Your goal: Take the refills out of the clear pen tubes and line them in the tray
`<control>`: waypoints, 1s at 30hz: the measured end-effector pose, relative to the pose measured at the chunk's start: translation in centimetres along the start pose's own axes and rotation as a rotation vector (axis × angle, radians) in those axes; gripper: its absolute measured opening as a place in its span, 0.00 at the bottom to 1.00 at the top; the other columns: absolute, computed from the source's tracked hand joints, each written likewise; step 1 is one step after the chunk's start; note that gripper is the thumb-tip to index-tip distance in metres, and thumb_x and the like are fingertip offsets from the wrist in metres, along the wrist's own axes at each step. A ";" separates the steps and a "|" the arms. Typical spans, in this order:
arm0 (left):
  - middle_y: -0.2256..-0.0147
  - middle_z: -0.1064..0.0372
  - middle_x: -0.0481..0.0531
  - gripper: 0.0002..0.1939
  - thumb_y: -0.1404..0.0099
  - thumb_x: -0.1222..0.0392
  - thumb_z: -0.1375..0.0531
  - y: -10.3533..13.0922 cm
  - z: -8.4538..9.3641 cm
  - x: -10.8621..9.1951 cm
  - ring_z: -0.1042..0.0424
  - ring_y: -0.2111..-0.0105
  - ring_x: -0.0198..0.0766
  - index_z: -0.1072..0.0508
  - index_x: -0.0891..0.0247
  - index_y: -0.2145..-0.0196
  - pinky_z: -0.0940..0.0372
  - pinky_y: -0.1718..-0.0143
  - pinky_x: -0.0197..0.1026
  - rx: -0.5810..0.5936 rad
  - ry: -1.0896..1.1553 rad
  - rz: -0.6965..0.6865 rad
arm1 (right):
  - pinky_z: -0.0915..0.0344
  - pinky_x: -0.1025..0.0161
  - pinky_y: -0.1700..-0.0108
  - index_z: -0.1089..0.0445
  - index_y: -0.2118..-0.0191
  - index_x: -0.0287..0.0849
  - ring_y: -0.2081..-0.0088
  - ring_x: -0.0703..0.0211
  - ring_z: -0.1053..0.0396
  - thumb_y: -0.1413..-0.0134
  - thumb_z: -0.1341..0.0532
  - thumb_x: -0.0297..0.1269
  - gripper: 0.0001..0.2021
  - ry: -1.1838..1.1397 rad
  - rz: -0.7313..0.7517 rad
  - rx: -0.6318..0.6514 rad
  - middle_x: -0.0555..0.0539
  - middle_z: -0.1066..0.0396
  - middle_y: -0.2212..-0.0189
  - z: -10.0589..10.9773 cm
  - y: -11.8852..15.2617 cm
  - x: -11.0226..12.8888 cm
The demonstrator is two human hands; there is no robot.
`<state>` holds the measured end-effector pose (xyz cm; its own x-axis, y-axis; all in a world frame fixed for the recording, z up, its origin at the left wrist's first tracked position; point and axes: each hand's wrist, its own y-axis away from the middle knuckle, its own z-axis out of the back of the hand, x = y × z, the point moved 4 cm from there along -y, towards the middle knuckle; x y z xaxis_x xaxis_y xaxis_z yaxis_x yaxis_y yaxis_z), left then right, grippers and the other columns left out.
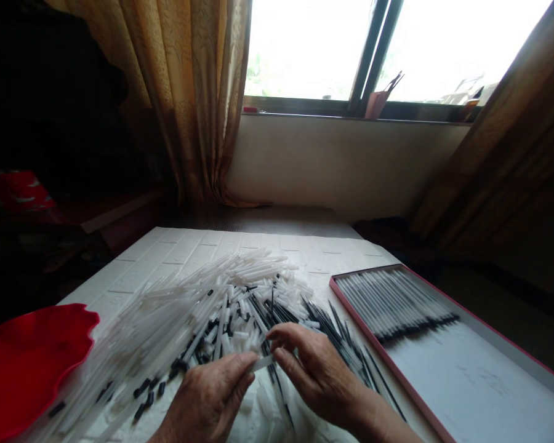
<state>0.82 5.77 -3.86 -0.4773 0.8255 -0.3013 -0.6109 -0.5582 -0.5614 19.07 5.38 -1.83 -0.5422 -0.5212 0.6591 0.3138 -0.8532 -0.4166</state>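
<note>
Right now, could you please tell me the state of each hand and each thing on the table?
left hand: pinching a clear tube's end.
right hand: pinching the same clear tube.
pile of clear tubes: loose, heaped.
black refills: loose, fanned out.
pink-rimmed tray: open, one neat row of pens at its far end.
red dish: looks bare inside.

Legible text: none; no label, brand, number or sign readable on pen tubes (203, 295), red-rimmed tray (466, 381), red dish (28, 363) or white desk cover (240, 243); faint marks on tray floor too blurred to read.
</note>
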 end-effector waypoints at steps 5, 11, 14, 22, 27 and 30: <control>0.65 0.20 0.49 0.11 0.24 0.56 0.53 0.1 -0.1 0.4 0.19 0.69 0.36 0.34 0.57 0.51 0.26 0.67 0.31 -0.015 -0.016 0.018 | 0.37 0.68 0.66 0.32 0.63 0.43 0.70 0.62 0.30 0.41 0.43 0.29 0.04 -0.004 0.042 0.015 0.49 0.28 0.71 0.6 0.0 0.1; 0.68 0.21 0.48 0.11 0.24 0.56 0.54 -0.2 -0.1 0.1 0.19 0.71 0.36 0.34 0.56 0.52 0.26 0.69 0.32 -0.002 -0.020 0.016 | 0.40 0.67 0.68 0.34 0.67 0.43 0.72 0.61 0.32 0.37 0.46 0.33 0.07 0.148 0.065 0.026 0.49 0.30 0.73 0.1 0.3 0.0; 0.68 0.21 0.49 0.11 0.24 0.57 0.54 -0.2 0.0 -0.2 0.19 0.72 0.36 0.34 0.57 0.52 0.26 0.69 0.31 -0.015 -0.009 -0.014 | 0.44 0.66 0.72 0.36 0.73 0.44 0.76 0.61 0.34 0.36 0.48 0.35 0.13 0.280 0.073 0.012 0.50 0.32 0.77 -0.2 0.3 0.2; 0.68 0.21 0.49 0.11 0.27 0.60 0.49 0.1 0.0 -0.5 0.20 0.71 0.35 0.31 0.57 0.50 0.27 0.67 0.30 -0.021 0.049 -0.031 | 0.54 0.64 0.77 0.46 0.83 0.44 0.85 0.67 0.43 0.32 0.51 0.40 0.25 0.264 0.049 -0.053 0.53 0.40 0.88 -1.7 0.7 -0.8; 0.69 0.22 0.49 0.11 0.25 0.57 0.53 -0.2 -0.1 -0.1 0.20 0.72 0.36 0.33 0.58 0.52 0.27 0.70 0.31 0.000 0.007 -0.011 | 0.43 0.68 0.73 0.30 0.73 0.42 0.78 0.62 0.30 0.32 0.51 0.41 0.20 0.130 0.003 -0.032 0.49 0.27 0.79 -1.4 0.5 -0.8; 0.68 0.21 0.48 0.12 0.24 0.55 0.54 -0.3 0.1 0.1 0.19 0.71 0.36 0.34 0.57 0.52 0.27 0.69 0.31 -0.024 -0.015 0.018 | 0.36 0.67 0.65 0.30 0.55 0.40 0.69 0.59 0.26 0.37 0.46 0.35 0.10 0.068 0.036 -0.045 0.45 0.23 0.67 -0.8 0.3 0.0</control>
<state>0.85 6.00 -3.66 -0.4974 0.8141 -0.2996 -0.5868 -0.5702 -0.5749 18.50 5.15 -2.49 -0.5832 -0.5480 0.5996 0.2999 -0.8312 -0.4681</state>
